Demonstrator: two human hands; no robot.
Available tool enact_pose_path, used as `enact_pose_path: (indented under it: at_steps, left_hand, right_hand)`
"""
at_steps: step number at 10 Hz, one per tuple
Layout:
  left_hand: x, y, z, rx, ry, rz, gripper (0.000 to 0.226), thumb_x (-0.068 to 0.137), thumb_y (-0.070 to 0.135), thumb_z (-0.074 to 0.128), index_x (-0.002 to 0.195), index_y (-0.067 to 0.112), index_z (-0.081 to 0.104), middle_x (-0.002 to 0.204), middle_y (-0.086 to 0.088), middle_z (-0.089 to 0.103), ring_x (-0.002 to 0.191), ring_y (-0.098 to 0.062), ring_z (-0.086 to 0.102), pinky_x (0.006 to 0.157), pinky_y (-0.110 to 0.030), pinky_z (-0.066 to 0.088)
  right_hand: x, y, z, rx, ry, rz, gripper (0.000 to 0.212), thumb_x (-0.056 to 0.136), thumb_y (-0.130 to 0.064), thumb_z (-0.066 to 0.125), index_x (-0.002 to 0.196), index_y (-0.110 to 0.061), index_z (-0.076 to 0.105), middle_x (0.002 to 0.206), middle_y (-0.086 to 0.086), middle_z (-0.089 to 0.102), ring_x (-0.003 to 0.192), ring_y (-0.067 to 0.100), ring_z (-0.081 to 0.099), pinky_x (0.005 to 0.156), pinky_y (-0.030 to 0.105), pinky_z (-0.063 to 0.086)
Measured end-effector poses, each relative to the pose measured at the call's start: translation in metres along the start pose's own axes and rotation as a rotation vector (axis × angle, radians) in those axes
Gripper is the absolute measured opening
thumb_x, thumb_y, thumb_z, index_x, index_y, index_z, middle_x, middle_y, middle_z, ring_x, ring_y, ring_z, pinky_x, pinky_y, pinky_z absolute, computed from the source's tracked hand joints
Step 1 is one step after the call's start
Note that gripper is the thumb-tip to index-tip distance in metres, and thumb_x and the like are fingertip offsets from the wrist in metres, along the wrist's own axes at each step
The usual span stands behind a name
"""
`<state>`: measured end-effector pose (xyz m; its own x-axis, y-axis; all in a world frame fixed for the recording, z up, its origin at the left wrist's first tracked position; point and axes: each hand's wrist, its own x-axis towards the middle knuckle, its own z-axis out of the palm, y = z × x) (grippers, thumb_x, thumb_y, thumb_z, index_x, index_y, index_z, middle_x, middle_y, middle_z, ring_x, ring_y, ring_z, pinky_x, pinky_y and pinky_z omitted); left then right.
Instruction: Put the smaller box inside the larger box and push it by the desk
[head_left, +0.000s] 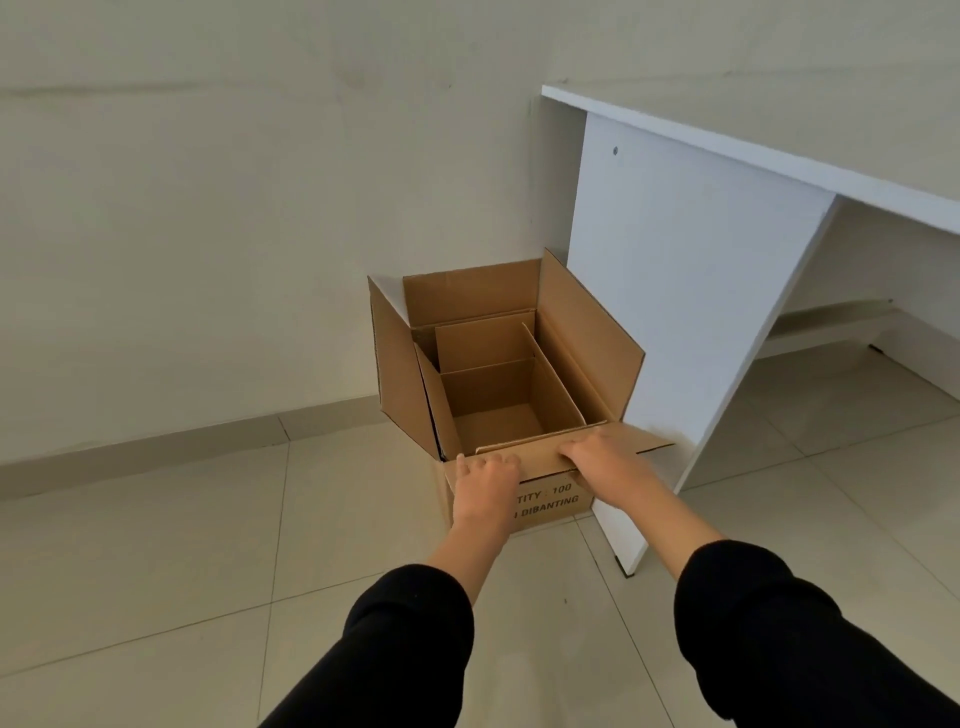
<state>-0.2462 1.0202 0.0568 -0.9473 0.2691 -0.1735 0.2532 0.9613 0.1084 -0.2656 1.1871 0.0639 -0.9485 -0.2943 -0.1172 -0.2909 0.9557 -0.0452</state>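
On the tiled floor (156, 545), just beside the white side panel of the desk (691, 312), we see the larger box (550, 499) standing upright with its mouth open to the ceiling. Its flaps are raised at the far side, the left and the right; the right flap leans against the desk panel. Inside it sits the smaller box (493, 395), also open upward, its own flaps standing up within the larger one. We see its bare bottom.

Both of our hands rest on the near edge of the larger box, directly in front of us. Our left hand (485, 480) lies flat against the near wall and its folded-down flap, fingers spread and not closed around anything. Our right hand (605, 460) presses on the top of the same near flap, fingers extended; we cannot tell if the thumb hooks under the edge. Neither grip encloses the cardboard.

The printed near wall faces us, and the long axis of the box seems to run away from us, along the desk panel toward the wall (208, 234).
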Motion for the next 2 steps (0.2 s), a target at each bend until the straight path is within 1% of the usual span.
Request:
enact_pose_path:
  at_steps: [1, 2]
  left_hand:
    - [-0.017, -0.008, -0.018, -0.073, 0.1, 0.054, 0.058, 0.096, 0.046, 0.038, 0.146, 0.018, 0.03, 0.151, -0.011, 0.038, 0.142, -0.03, 0.03, 0.118, -0.055, 0.006]
    - [-0.036, -0.02, -0.039, -0.102, 0.248, 0.068, 0.066, 0.096, 0.055, 0.023, 0.152, 0.021, 0.012, 0.161, -0.008, 0.017, 0.15, -0.028, 0.009, 0.119, -0.052, 0.001]
  right_hand:
    - [-0.019, -0.025, -0.023, 0.085, -0.054, -0.011, 0.039, 0.095, -0.036, 0.051, 0.127, -0.014, 0.056, 0.131, 0.007, 0.061, 0.132, 0.026, 0.045, 0.114, 0.038, 0.028]
    - [-0.03, -0.051, -0.047, 0.148, 0.027, -0.054, 0.059, 0.095, -0.051, 0.042, 0.143, -0.017, 0.042, 0.148, 0.005, 0.045, 0.144, 0.025, 0.027, 0.118, 0.039, 0.018]
